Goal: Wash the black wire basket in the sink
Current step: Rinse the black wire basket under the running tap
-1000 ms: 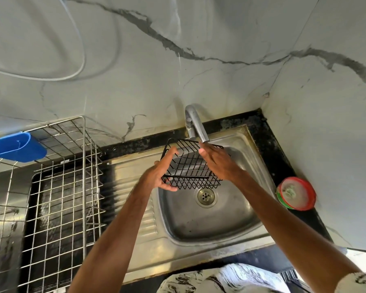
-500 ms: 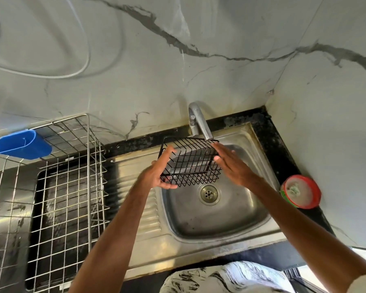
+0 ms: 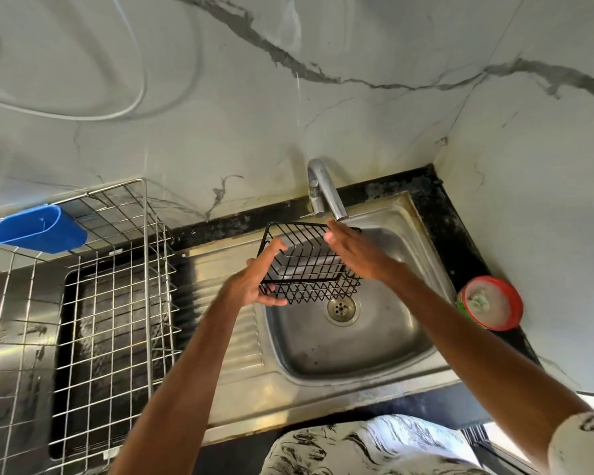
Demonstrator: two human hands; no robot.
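A: What is hidden or cut off?

B: The right end of the black wire basket (image 3: pixel 307 269) is covered by the right hand (image 3: pixel 359 257), so contact between palm and wire cannot be confirmed. The lower fingers of the left hand (image 3: pixel 251 286) are partly screened by the mesh. Both arms are cut by the lower edge of the view. Whether water runs from the tap (image 3: pixel 324 190) cannot be made out, and what lies in the red-rimmed tub (image 3: pixel 491 301), at the right edge of the counter (image 3: pixel 455 234), is blurred.

A: Where is the basket kept?

B: It is held in the air, tilted, over the back left corner of the sink (image 3: pixel 384 344), just under the tap's spout and up-left of the drain (image 3: pixel 341 307).

A: How are the hands posed?

B: The basket's left end is clamped by the left hand: the thumb is laid over the upper rim and the fingers are curled under the lower corner. The right hand is stretched flat, fingers straight, pointed at the spout; nothing is gripped by it.

A: And beside the sink?

B: A steel dish rack (image 3: pixel 110 320) is set at the counter's left end, with a blue holder (image 3: pixel 36 229) hung on its back left corner
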